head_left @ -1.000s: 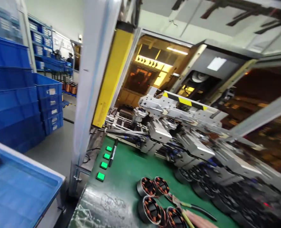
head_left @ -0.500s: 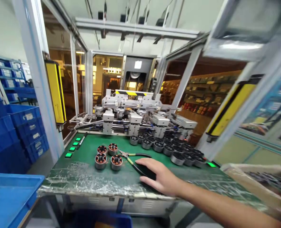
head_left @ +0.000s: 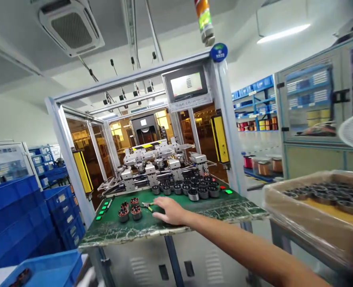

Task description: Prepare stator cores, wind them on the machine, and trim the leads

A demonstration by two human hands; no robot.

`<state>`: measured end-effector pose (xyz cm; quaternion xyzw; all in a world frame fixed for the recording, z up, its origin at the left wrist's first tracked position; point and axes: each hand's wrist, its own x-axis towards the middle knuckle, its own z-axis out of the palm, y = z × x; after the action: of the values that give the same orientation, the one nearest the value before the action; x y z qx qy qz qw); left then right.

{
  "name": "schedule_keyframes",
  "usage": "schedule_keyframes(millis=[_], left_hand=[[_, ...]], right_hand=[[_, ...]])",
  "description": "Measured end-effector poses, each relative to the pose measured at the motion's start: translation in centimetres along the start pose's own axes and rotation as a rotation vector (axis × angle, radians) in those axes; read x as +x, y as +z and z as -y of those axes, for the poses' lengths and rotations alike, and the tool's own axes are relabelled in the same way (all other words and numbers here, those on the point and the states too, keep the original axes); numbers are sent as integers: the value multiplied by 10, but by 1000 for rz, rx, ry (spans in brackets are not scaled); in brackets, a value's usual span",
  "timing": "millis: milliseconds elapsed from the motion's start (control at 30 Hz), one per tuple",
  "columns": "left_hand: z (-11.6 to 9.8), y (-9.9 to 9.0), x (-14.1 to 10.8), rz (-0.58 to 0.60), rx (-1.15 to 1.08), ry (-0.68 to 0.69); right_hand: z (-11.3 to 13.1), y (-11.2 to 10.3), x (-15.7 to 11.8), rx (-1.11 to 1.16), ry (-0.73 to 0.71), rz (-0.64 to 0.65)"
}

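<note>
My right hand (head_left: 171,211) lies over the handles of a pair of pliers (head_left: 148,206) on the green work surface (head_left: 161,225). Its thumb and fingers are stretched apart, and the palm hides most of the handles. The metal jaws and a bit of yellow-green grip show to the left of my fingertips. Beyond the jaws, several motor stators with copper windings (head_left: 136,212) stand in a small group. Several dark stators without visible copper (head_left: 193,194) are packed together behind and right of my hand. My left hand is out of the picture.
A winding machine (head_left: 149,169) stands at the back of the surface inside a metal frame. Green buttons (head_left: 102,212) line the left edge. Blue bins (head_left: 12,215) are stacked at left. A plastic-lined box (head_left: 314,223) of dark parts stands at right. A screen (head_left: 187,84) hangs above.
The camera has moved back and tilted up, so the whole frame, the screen and the ceiling now show. My right hand stays at the pliers' handles, covering more of them.
</note>
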<state>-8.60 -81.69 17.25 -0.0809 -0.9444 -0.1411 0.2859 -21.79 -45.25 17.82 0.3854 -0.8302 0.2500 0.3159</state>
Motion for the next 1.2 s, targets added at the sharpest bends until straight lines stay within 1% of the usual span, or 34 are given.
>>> schedule_keyframes(millis=[67, 100, 133, 200, 267, 333, 400, 500, 600, 667, 767, 867, 933, 1067, 1200], left_hand=[[-14, 5, 23, 19, -42, -36], [-22, 12, 38, 26, -70, -55], [-29, 21, 55, 75, -154, -132], [-39, 39, 88, 130, -216, -168], [-43, 54, 113, 168, -265, -193], [-40, 60, 123, 187, -309, -203], [-30, 57, 121, 203, -347, -208], [-10, 44, 110, 246, -415, -215], [4, 36, 105, 284, -507, -195], [6, 37, 106, 281, -546, -186], [5, 41, 106, 256, -548, -190], [5, 41, 105, 249, -535, -182], [6, 41, 105, 252, -530, -173], [9, 44, 106, 269, -563, -171], [9, 45, 103, 298, -577, -173]], right_hand=[[8, 9, 15, 7, 4, -23], [13, 16, 24, 12, -5, -22], [18, 24, 34, 16, -18, -14], [27, 41, 50, 17, -42, 7], [32, 54, 59, 4, -50, 24], [31, 60, 60, -15, -37, 31], [27, 59, 55, -32, -13, 34], [26, 54, 48, -43, 13, 46], [41, 57, 51, -23, -15, 107], [57, 68, 58, -11, -19, 177], [80, 87, 72, -33, 54, 275], [88, 95, 82, -59, 111, 339], [86, 92, 85, -61, 106, 372], [74, 76, 77, -40, 26, 437], [63, 60, 65, -15, -60, 437]])
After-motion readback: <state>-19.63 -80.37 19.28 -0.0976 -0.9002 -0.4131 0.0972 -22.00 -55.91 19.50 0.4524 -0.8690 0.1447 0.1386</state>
